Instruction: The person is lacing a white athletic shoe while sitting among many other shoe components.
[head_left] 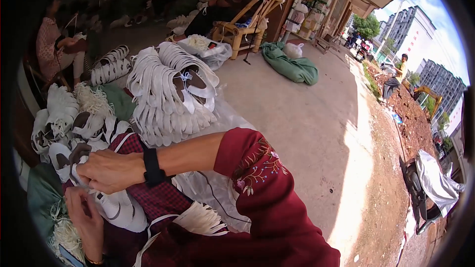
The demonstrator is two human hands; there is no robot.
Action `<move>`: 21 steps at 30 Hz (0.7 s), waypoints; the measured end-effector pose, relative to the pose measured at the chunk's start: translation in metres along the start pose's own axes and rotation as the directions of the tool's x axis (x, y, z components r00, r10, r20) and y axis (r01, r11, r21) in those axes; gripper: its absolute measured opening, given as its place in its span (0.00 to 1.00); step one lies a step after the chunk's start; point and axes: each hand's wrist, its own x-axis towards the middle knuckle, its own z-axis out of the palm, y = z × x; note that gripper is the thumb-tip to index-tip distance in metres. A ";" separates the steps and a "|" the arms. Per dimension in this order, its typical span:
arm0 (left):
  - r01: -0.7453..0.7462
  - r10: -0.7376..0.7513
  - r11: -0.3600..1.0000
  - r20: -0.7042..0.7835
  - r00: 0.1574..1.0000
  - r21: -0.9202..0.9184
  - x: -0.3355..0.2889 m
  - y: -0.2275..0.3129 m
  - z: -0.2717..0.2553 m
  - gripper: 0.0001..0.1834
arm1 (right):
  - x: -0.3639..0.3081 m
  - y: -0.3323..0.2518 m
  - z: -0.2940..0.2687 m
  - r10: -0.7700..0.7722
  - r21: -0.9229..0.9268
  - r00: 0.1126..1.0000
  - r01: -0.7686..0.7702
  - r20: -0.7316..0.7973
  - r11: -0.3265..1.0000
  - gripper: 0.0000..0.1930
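Observation:
On my lap lies a white shoe upper [124,211]. My right hand [111,170], with a black band on the wrist, reaches across and has its fingers closed at the shoe upper's near-left end; what exactly they pinch is hidden. Just below it, my left hand [85,220] has curled fingers against the edge of the same upper, and its grip is partly hidden. Beyond my hands are loose white shoe uppers with grey-brown linings [89,124]. A bundle of cream laces [203,217] rests on my checked apron [166,195].
Ahead stands a big stack of white shoe uppers [170,94] on clear plastic sheeting. Past it are a bamboo chair [242,27] and a green sack [289,64]. A seated person [52,44] works at far left. Sunlit dirt [408,113] and a covered motorbike [420,193] lie right.

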 end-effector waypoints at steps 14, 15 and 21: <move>-0.060 0.072 0.987 -0.076 0.994 0.151 -0.008 -0.011 0.018 0.09 | 0.004 0.024 0.017 0.109 0.097 0.990 -0.100 -0.091 0.990 0.05; -0.065 0.078 0.992 -0.119 0.990 0.104 -0.009 -0.015 0.020 0.09 | 0.004 0.026 0.018 0.110 0.118 0.990 -0.099 -0.085 0.988 0.06; 0.156 -0.174 0.982 -0.190 0.966 -0.106 -0.017 -0.011 0.036 0.07 | 0.008 0.025 -0.005 0.380 0.369 0.919 -0.391 0.106 0.843 0.07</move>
